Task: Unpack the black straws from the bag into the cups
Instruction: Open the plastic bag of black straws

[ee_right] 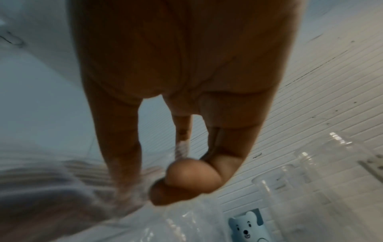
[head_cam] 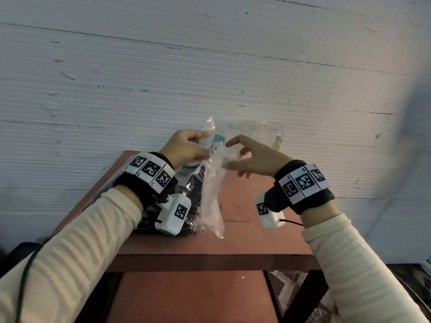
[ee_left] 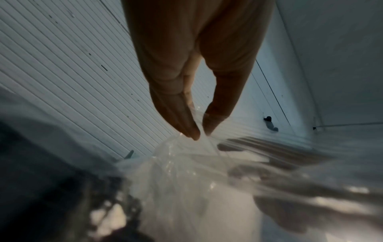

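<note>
A clear plastic bag (head_cam: 211,197) hangs above the red table (head_cam: 245,236), and a blue bear label (head_cam: 218,145) shows at its top. My left hand (head_cam: 206,145) pinches the bag's upper left edge between thumb and fingertips, which the left wrist view shows as my left hand (ee_left: 199,132) on the bag (ee_left: 186,180). My right hand (head_cam: 229,155) is at the bag's right edge. In the right wrist view my right hand (ee_right: 178,183) has its thumb against a fingertip on the bag (ee_right: 186,221), near the bear label (ee_right: 246,227). Black straws (head_cam: 194,187) lie in crinkled plastic under my left wrist. Two clear cups (head_cam: 242,131) (head_cam: 272,134) stand behind.
A ribbed white wall (head_cam: 210,66) rises right behind the table. The cups (ee_right: 331,163) stand against it at the table's far right. The table's front edge (head_cam: 210,255) is close to me, with the floor below.
</note>
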`<state>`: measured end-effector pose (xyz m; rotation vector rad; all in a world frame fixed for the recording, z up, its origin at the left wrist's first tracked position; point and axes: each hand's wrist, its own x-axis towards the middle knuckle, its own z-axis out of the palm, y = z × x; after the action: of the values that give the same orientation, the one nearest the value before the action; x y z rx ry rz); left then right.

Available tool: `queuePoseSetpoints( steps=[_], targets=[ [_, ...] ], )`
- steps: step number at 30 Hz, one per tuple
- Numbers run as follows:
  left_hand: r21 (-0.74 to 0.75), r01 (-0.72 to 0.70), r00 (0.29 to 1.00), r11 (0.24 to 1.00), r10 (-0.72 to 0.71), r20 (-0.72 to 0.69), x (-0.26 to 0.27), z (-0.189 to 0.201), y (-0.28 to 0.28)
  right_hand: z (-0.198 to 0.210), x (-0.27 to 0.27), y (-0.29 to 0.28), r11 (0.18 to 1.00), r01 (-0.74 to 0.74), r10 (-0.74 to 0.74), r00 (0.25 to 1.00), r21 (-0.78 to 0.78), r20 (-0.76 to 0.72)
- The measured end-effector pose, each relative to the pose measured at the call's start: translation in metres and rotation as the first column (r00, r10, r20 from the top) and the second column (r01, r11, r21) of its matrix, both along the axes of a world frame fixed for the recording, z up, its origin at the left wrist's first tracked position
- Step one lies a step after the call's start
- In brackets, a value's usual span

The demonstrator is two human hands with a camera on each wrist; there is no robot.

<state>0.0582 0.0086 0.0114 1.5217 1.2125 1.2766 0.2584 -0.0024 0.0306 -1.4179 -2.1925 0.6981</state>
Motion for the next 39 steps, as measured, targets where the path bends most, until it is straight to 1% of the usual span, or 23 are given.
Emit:
queuePoseSetpoints(
  steps=[6, 8, 11, 14, 17, 20, 25, 27, 29, 33, 36, 37, 39],
  targets=[
    [0.001, 0.017, 1.0, 1.0, -0.017, 0.003, -0.025, -0.002, -0.002, -0.007, 0.025, 0.01, 1.0, -0.022, 0.021, 0.999, 0.021, 0.024],
    [-0.02, 0.039, 0.999, 0.999, -0.039, 0.013, -0.031, -0.003, -0.002, -0.008, 0.028, 0.01, 1.0, -0.014, 0.014, 0.999, 0.014, 0.034],
    [-0.066, 0.094, 0.995, 0.993, -0.092, 0.026, -0.037, -0.004, -0.002, -0.009, 0.031, 0.009, 1.0, 0.029, -0.03, 0.997, 0.008, 0.077],
    [-0.062, 0.108, 0.993, 0.992, -0.11, -0.03, -0.038, -0.003, -0.005, -0.012, 0.032, 0.01, 0.996, 0.085, -0.086, 0.995, 0.015, 0.056],
    [-0.052, 0.079, 0.996, 0.996, -0.081, -0.04, -0.031, -0.003, -0.004, -0.017, 0.026, 0.012, 0.984, 0.178, -0.178, 0.984, 0.025, -0.019],
    [-0.047, 0.024, 0.997, 0.999, -0.028, -0.077, -0.023, -0.002, -0.003, -0.019, 0.02, 0.014, 0.976, 0.209, -0.21, 0.978, 0.063, -0.002],
    [-0.023, 0.012, 0.975, 1.0, -0.016, -0.221, -0.02, 0.001, -0.004, -0.017, 0.024, 0.009, 0.996, 0.08, -0.076, 0.989, -0.028, 0.124],
    [-0.053, 0.03, 0.978, 0.998, -0.04, -0.204, -0.024, 0.004, -0.006, -0.017, 0.032, 0.009, 0.998, 0.031, -0.023, 0.991, -0.059, 0.129],
    [-0.074, 0.042, 0.979, 0.996, -0.056, -0.195, -0.029, 0.006, -0.008, -0.017, 0.039, 0.009, 0.999, 0.005, 0.003, 0.989, -0.053, 0.149],
    [-0.084, 0.07, 0.966, 0.994, -0.088, -0.245, -0.036, 0.007, -0.008, -0.019, 0.049, 0.014, 1.0, 0.014, -0.011, 0.976, -0.012, 0.216],
    [-0.096, 0.078, 0.956, 0.992, -0.102, -0.275, -0.039, 0.007, -0.005, -0.023, 0.049, 0.016, 0.999, 0.038, -0.043, 0.976, 0.025, 0.213],
    [-0.108, 0.081, 0.955, 0.991, -0.108, -0.278, -0.041, 0.006, -0.003, -0.023, 0.046, 0.017, 0.999, 0.037, -0.042, 0.981, 0.029, 0.188],
    [-0.143, 0.096, 0.948, 0.985, -0.135, -0.289, -0.045, 0.005, -0.001, -0.023, 0.039, 0.018, 1.0, -0.008, 0.005, 0.994, 0.029, 0.111]
  ],
)
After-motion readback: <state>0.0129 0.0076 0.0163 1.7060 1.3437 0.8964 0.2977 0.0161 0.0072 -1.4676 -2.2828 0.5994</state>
